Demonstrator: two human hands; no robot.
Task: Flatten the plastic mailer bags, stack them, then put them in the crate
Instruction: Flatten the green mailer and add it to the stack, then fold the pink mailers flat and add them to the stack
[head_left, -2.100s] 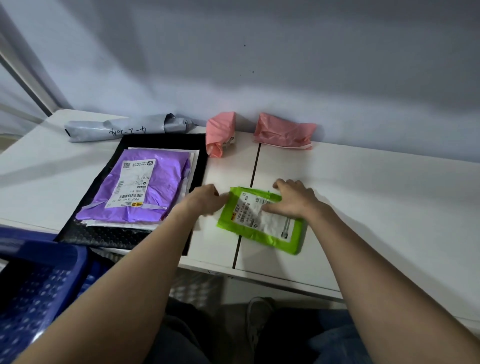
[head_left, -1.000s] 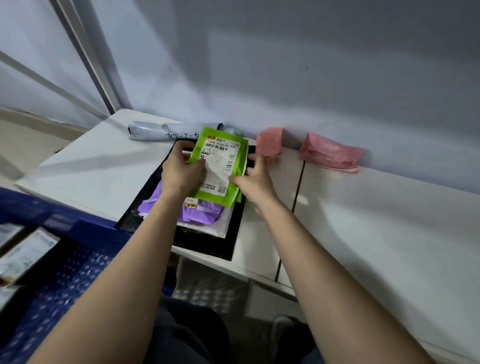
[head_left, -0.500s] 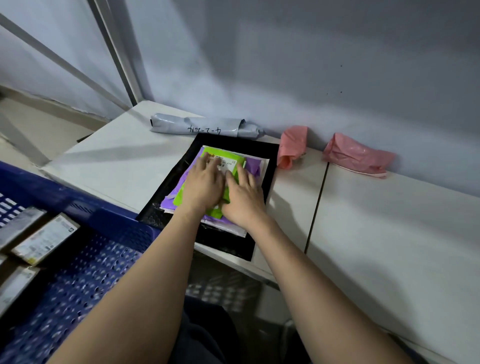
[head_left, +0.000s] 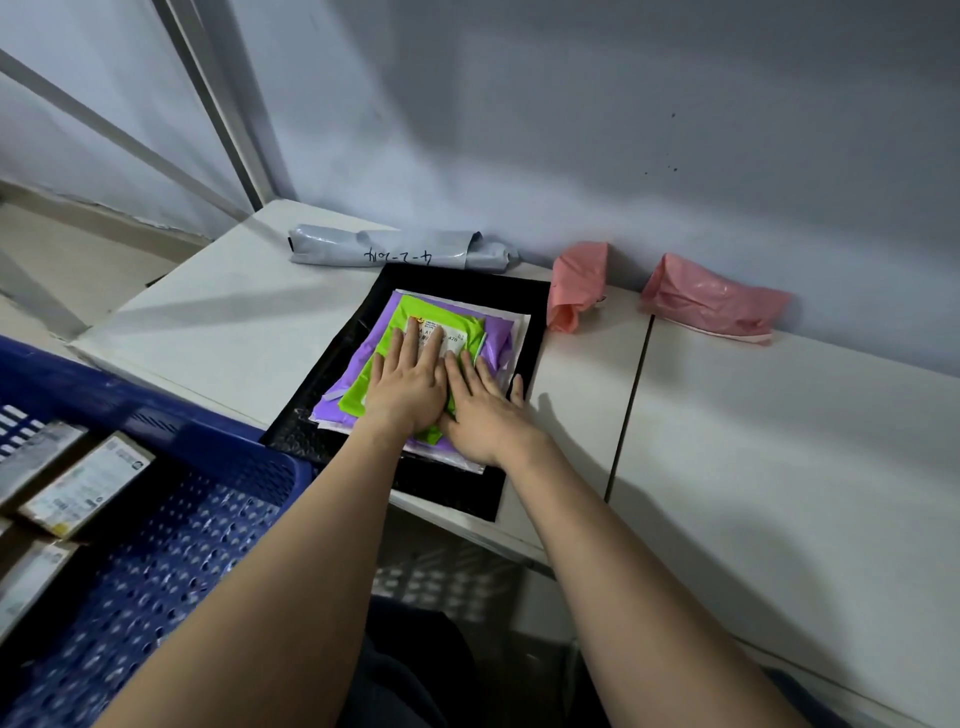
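Both hands, left hand (head_left: 408, 387) and right hand (head_left: 480, 410), are pressed flat, fingers straight, on the green mailer (head_left: 441, 325); the blue crate (head_left: 171, 499) lies lower left, nearer the left hand.

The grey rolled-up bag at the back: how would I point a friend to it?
Start at the white table and follow its far edge along the wall. Just behind the black mailer that carries the stack lies the grey mailer. Unlike the two pink bags beside it, it is long, rolled, and has black handwriting.
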